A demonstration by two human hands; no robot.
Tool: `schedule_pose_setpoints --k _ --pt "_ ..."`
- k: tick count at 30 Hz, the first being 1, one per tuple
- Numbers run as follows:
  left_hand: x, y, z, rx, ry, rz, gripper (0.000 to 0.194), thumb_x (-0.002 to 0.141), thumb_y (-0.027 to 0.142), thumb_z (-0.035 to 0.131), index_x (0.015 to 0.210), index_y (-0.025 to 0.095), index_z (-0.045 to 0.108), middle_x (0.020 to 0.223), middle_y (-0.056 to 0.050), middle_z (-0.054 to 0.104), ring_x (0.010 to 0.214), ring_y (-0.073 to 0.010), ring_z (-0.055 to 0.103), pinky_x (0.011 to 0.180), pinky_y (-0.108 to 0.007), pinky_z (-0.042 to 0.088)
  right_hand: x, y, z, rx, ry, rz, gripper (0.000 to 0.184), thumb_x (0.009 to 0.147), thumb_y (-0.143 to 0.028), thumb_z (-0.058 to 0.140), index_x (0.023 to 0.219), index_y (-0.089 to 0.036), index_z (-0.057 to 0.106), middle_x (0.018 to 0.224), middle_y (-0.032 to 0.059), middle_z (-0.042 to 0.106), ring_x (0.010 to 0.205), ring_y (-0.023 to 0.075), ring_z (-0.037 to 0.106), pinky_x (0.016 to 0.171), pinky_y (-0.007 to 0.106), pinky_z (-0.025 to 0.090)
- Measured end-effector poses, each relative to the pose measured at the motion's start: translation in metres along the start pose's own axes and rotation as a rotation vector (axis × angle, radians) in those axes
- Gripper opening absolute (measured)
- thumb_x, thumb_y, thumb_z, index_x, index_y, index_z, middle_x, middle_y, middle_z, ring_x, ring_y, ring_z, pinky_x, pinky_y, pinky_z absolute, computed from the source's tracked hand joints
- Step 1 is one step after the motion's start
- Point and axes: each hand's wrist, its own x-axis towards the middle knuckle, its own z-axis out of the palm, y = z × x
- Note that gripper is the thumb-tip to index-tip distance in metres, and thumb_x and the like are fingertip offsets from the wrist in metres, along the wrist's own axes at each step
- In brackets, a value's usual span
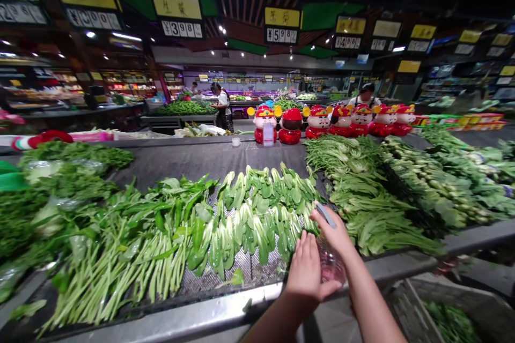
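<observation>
A clear bottle (330,266) with a grey piece (326,215) at its top is between my hands, over the front edge of the vegetable display. My right hand (335,231) is closed around its upper part, the thumb beside the grey piece. Lower down, my left hand (306,263) holds the bottle's side, thumb near the base. The exact kind of bottle is partly hidden by my hands. Just beyond them lie rows of bok choy (257,225) on a mesh rack (251,262).
Long-stemmed greens (132,257) lie to the left, leafy bundles (374,214) to the right. A metal edge (181,319) runs along the front. Red figurines (317,122) line the display's back. A crate (475,305) of greens stands low right. Two people are farther back.
</observation>
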Motion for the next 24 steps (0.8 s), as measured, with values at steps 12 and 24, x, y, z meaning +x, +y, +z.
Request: schedule_pose_setpoints --k 12,24 --pt "0.028 -0.001 0.046 0.022 0.134 0.100 0.110 0.059 0.073 0.060 0.136 0.004 0.024 0.143 -0.020 0.023 0.133 -0.0342 0.016 0.109 -0.049 0.020 0.007 0.028 -0.032 -0.141 0.030 0.049 0.041 0.082 -0.052 0.039 0.083 -0.019 0.064 0.063 0.0026 0.063 0.064 0.0193 0.059 0.065 0.031 0.045" --pt "-0.002 -0.011 0.044 0.032 -0.017 0.246 0.101 0.062 0.064 0.064 0.133 0.001 0.028 0.140 -0.025 0.027 0.132 -0.0380 0.017 0.106 -0.056 0.020 -0.038 0.048 -0.016 -0.114 0.095 0.156 0.047 0.081 -0.052 0.041 0.103 -0.017 0.063 0.064 0.0018 0.063 0.065 0.0187 0.061 0.069 0.031 0.048"
